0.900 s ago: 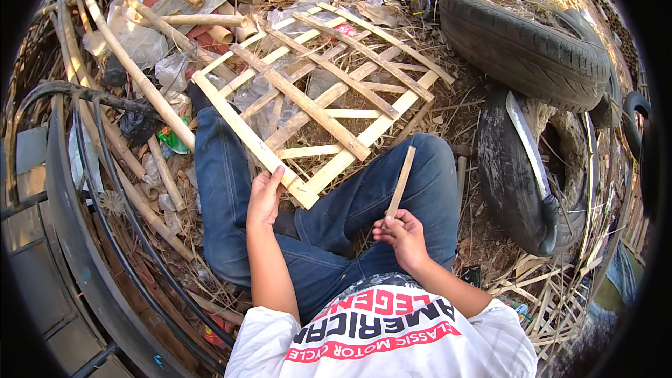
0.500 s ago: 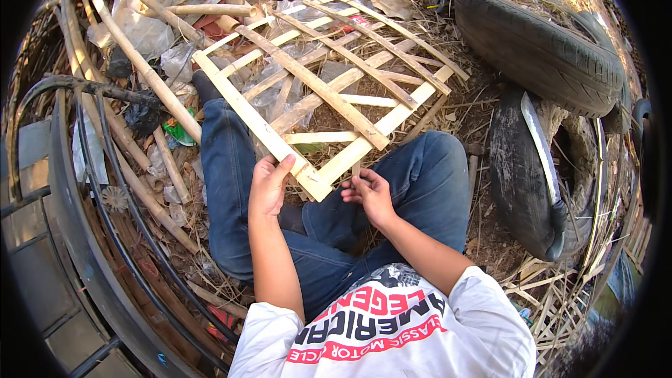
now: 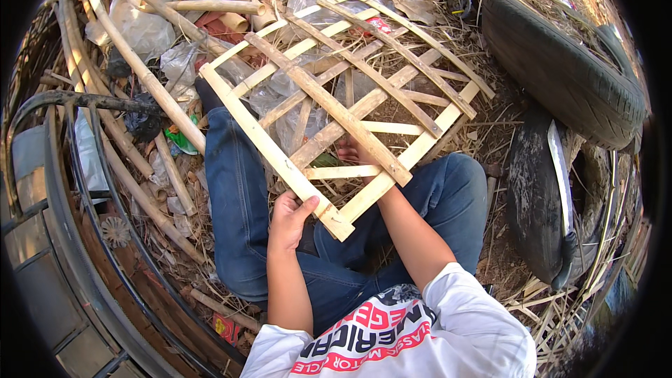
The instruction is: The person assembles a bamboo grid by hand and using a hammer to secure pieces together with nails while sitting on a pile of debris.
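Holding the lattice (image 3: 263, 136) in a closed left hand (image 3: 288, 220), with the right hand (image 3: 353, 152) beneath, too hidden to tell its grip, with slats (image 3: 329, 110) seemingly mostly placed and remaining work unclear.

I observe remotely a white short-sleeved shirt (image 3: 483, 329), black and red lettering (image 3: 381, 336) across its front, and blue jeans (image 3: 238, 203).

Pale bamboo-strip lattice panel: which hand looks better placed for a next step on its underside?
Probably the right hand: it shows through gaps, beneath the panel. The left hand holds the panel's left edge near the closest corner.
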`<state>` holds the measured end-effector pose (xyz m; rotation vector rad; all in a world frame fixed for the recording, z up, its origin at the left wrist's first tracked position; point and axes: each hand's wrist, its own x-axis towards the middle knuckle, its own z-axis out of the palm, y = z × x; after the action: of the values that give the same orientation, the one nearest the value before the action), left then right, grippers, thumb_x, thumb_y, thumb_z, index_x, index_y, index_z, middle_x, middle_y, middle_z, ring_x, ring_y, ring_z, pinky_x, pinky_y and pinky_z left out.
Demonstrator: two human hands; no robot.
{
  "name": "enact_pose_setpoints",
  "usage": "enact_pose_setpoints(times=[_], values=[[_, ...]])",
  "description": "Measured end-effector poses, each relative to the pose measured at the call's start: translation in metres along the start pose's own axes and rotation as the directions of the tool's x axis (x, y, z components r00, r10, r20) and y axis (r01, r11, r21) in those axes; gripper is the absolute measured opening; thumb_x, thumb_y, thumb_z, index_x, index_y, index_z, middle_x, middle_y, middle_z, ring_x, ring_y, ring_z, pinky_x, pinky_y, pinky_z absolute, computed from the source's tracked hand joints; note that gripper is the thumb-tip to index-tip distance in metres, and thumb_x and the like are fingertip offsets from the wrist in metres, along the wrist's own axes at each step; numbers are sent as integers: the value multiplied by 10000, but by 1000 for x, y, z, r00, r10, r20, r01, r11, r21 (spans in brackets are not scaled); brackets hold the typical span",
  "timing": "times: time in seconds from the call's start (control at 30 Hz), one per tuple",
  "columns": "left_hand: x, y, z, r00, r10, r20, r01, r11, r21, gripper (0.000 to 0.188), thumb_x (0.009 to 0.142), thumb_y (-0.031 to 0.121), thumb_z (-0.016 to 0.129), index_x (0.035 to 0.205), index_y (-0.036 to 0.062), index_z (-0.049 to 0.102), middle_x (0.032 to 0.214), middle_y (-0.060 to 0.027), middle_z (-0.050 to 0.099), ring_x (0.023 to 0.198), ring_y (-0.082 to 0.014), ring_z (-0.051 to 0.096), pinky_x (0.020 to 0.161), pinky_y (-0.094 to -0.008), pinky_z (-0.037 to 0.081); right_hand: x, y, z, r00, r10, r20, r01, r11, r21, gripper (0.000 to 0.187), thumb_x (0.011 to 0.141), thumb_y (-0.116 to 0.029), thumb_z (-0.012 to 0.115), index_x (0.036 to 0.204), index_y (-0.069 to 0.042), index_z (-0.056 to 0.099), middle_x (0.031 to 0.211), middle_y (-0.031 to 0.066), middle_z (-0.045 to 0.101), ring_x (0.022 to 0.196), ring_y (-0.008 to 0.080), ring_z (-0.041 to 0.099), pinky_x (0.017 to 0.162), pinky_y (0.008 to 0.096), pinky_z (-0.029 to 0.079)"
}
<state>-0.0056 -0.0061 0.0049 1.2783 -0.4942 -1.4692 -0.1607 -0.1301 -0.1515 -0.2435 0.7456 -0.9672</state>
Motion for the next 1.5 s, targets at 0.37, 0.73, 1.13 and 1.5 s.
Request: enact_pose_setpoints(times=[0.37,0.73,1.13,1.5], values=[[7,-19,-29,985,-165,-47,168,984,59,209,883,66,701,1060,-24,636,977,-62,694,863,-114,645,841,-265,501,-1,21,16,968,-225,-107,155,880,-449,281,874,-150,714,1049,43,609,860,111,688,663,167,673,549,290,556],[10,-17,-30,986,-138,-93,147,984,101,235,937,161,654,1077,-28,645,1005,-56,694,913,-95,611,881,-254,438,-83,2,16,927,-138,349,336,-107,-936,473,750,-34,649,1218,-34,578,1142,200,580,1066,395,571,946,454,474],[15,23,-15,989,-23,-148,33,997,65,463,994,434,523,1226,36,565,1094,-57,665,978,-162,623,860,-325,470,-251,-231,-35,582,-744,329,348,-138,-927,188,816,82,632,988,15,667,889,132,696,817,227,690,757,289,530],[6,56,-1,988,-91,-127,123,952,279,779,961,674,327,1337,14,498,1206,-135,642,1059,-234,598,930,-374,420,-152,-91,-177,735,-5,678,494,-682,-540,427,890,-234,475,1285,-94,556,1423,127,465,1339,301,415,1144,495,283]])
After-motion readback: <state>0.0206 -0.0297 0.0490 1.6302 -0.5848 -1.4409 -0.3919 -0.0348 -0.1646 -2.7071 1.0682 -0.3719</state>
